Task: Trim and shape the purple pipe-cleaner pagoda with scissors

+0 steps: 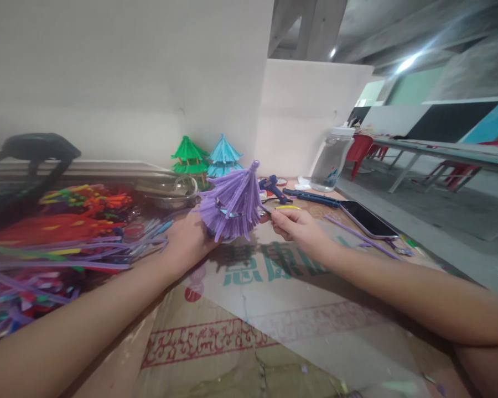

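A purple pagoda-like model of fuzzy pipe cleaners (pixel 232 199), with two tiers of roof, is held up over the table, tilted with its tip to the right. My left hand (pixel 187 235) is closed around its lower left side; the model hides most of the fingers. My right hand (pixel 292 224) is closed in a pinch beside the model's right edge. A thin dark piece shows at those fingertips, too small to name. Behind stand a green model (pixel 190 157) and a light blue model (pixel 223 157) of similar make.
Loose pipe cleaners (pixel 58 260) crowd the left side near a metal bowl (pixel 168 196). A glue gun (pixel 276 188), a dark blue tool (pixel 313 197), a phone (pixel 369 219), a purple pipe cleaner (pixel 361 236) and a clear bottle (pixel 332 160) lie or stand right. A pale wall rises behind.
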`<action>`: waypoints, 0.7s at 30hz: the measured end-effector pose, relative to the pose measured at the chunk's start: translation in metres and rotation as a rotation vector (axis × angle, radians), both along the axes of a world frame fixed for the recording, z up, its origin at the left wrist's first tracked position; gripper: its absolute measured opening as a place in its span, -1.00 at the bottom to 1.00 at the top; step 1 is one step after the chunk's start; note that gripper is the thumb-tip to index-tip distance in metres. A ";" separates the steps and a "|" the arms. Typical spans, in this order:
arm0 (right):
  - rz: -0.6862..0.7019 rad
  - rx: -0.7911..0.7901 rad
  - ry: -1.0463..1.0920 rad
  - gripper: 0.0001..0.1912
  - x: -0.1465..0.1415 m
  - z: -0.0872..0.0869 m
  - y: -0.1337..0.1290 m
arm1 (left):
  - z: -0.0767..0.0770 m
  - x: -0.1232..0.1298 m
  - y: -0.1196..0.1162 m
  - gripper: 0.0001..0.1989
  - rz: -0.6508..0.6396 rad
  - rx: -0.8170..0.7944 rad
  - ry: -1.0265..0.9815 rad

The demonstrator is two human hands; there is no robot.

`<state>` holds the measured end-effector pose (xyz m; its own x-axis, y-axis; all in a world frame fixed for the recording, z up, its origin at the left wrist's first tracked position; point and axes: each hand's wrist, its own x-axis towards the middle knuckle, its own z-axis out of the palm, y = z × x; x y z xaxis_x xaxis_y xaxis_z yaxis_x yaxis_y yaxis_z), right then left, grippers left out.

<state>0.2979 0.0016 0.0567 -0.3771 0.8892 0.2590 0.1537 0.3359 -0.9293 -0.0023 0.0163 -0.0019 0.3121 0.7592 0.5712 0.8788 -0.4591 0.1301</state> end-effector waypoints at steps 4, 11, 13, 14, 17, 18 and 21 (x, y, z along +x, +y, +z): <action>-0.011 0.011 -0.017 -0.32 0.000 0.002 -0.002 | -0.001 0.001 -0.001 -0.52 0.009 0.012 -0.002; -0.005 0.004 -0.007 -0.32 0.001 0.002 -0.001 | 0.002 0.001 -0.001 -0.49 -0.006 -0.020 -0.036; 0.000 0.002 -0.009 -0.33 0.002 0.002 -0.001 | 0.002 0.001 0.000 -0.49 -0.025 -0.018 -0.046; 0.002 0.002 -0.010 -0.34 0.002 0.002 -0.001 | 0.002 0.000 0.000 -0.49 -0.033 -0.017 -0.048; 0.004 0.001 -0.016 -0.34 0.002 0.002 -0.001 | 0.001 -0.001 0.001 -0.48 -0.031 -0.027 -0.044; 0.002 0.001 -0.020 -0.34 0.002 0.002 -0.001 | 0.001 -0.001 0.001 -0.47 -0.025 -0.033 -0.044; -0.006 -0.001 -0.035 -0.34 0.002 0.002 -0.001 | -0.001 -0.003 0.002 -0.45 -0.006 -0.052 -0.058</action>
<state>0.3001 0.0010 0.0590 -0.3806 0.8918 0.2447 0.1886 0.3339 -0.9235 -0.0048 0.0184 -0.0026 0.2840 0.7865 0.5483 0.8664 -0.4555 0.2046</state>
